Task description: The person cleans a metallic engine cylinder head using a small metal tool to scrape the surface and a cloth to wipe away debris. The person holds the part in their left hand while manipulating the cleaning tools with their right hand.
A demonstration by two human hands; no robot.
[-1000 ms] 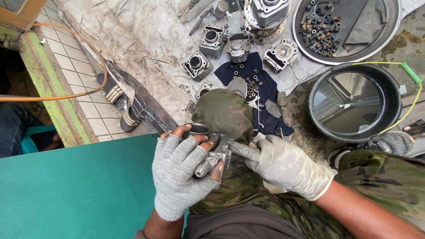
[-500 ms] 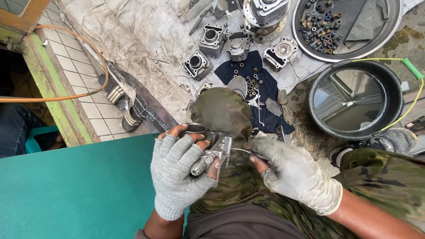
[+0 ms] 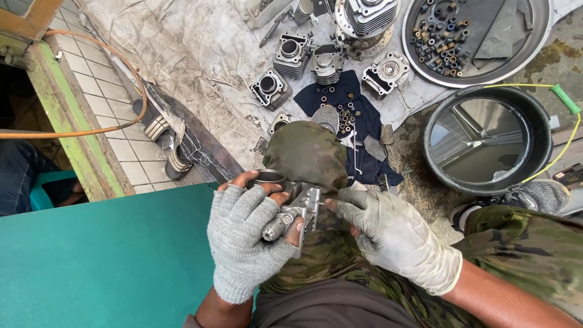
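Note:
My left hand (image 3: pixel 246 240), in a grey fingerless knit glove, grips a grey metal engine part (image 3: pixel 297 209) with a round bore over my lap. My right hand (image 3: pixel 392 237), in a dirty pale rubber glove, presses its fingertips against the part's right side; whether it pinches a thin tool there is hidden by the fingers. My camouflage-trousered knee (image 3: pixel 306 155) sits just beyond the part.
Several engine cylinders (image 3: pixel 290 56) lie on a cloth ahead, with small nuts on a dark rag (image 3: pixel 349 109). A metal basin (image 3: pixel 534 36) holds small parts at top right. A black bucket (image 3: pixel 543 124) of liquid stands right. A green board (image 3: pixel 91 261) lies left.
My right hand drew back to the right with a thin tool showing, then moved in again so its fingertips meet the part. The left hand barely shifted.

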